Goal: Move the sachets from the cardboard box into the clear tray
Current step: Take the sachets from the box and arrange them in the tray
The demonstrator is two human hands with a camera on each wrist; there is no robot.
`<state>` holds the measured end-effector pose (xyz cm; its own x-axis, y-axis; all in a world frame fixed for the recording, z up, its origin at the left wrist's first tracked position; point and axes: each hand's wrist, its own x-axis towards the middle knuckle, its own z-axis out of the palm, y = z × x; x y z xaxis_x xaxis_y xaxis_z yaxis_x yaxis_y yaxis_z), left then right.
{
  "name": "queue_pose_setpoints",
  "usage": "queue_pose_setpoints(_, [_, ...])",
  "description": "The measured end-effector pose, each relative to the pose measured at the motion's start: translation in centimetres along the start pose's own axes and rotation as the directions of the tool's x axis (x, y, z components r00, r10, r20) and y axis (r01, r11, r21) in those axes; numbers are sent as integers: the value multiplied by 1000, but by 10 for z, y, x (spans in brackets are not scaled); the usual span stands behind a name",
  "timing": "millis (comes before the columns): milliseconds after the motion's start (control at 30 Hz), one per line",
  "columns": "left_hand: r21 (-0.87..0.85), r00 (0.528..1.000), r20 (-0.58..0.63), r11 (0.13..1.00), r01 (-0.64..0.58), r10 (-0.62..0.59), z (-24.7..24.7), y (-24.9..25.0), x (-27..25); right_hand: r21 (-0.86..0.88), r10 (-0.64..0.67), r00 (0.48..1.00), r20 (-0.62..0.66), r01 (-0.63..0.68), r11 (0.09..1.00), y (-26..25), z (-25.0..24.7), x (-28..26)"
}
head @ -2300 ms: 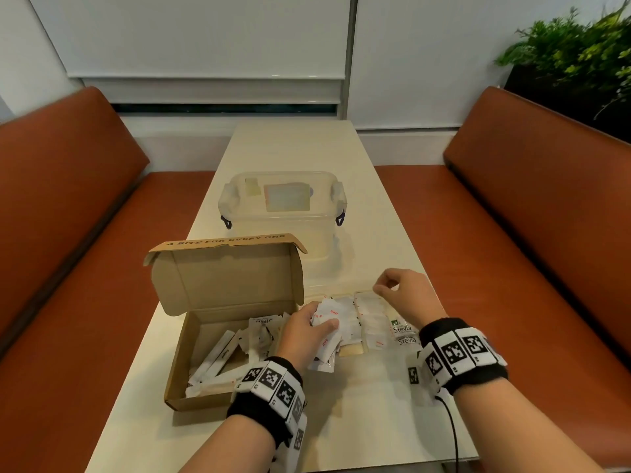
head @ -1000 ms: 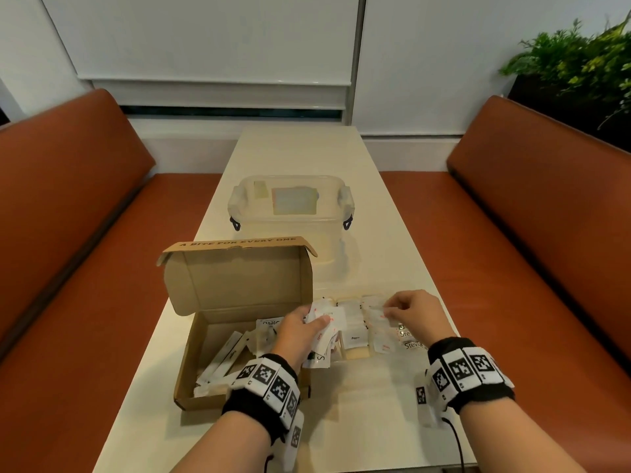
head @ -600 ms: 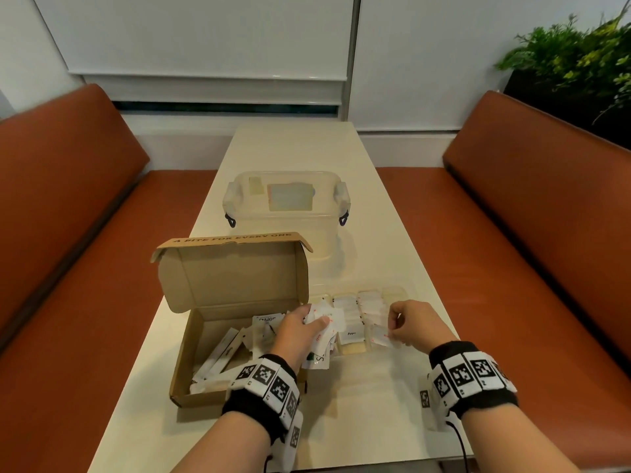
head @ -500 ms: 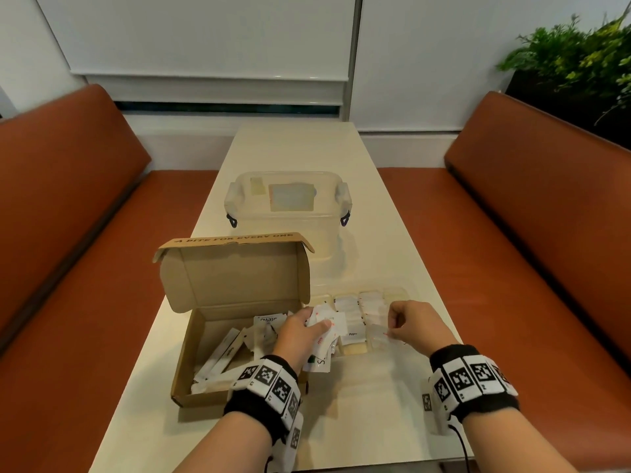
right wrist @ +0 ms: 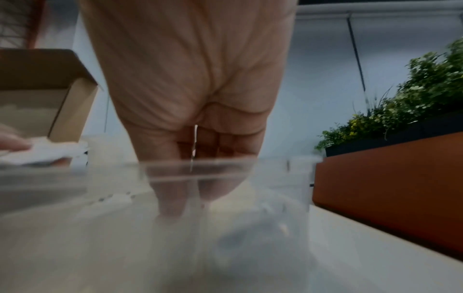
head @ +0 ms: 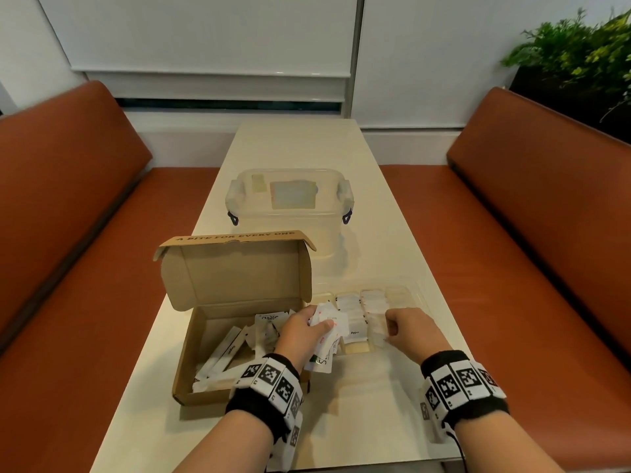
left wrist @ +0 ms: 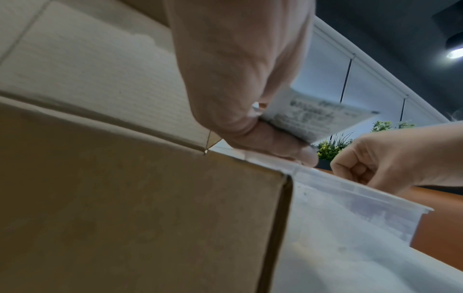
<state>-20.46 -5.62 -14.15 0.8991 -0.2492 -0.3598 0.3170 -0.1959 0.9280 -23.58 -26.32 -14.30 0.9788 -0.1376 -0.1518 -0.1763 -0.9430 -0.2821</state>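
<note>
An open cardboard box (head: pixel 218 387) at the left of the table holds several white sachets (head: pixel 225 349). Right beside it lies the clear tray (head: pixel 415 291), with sachets in rows (head: pixel 348 305) inside. My left hand (head: pixel 319 319) hovers over the box's right wall and grips a fanned bunch of sachets (head: pixel 336 324), whose printed back (left wrist: pixel 313 117) shows in the left wrist view. My right hand (head: pixel 389 327) is curled inside the tray's near right part. Its fingers (right wrist: pixel 172 178) pinch one thin sachet (right wrist: pixel 194 142), seen edge-on.
A clear lidded container (head: pixel 290 206) stands just behind the box's raised lid (head: pixel 239 268). Orange benches (head: pixel 532 254) run along both long sides of the cream table (head: pixel 375 404). Green plants (head: pixel 580 59) are at the far right.
My right hand has dropped from above the tray into it and drawn a little nearer to me. My left hand has stayed over the box edge, holding its bunch.
</note>
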Motion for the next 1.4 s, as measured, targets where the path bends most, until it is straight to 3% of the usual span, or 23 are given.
queue_pose_setpoints(467, [88, 998, -11, 994, -63, 64, -2, -5, 4, -29, 84, 996, -29, -84, 996, -2, 16, 12])
queue_pose_setpoints(1100, [119, 997, -13, 990, -73, 75, -1, -6, 8, -26, -120, 992, 47, 121, 992, 1, 3, 9])
queue_pose_setpoints(1400, [146, 998, -7, 987, -66, 68, -2, -8, 11, 56, -124, 992, -34, 126, 990, -1, 7, 11])
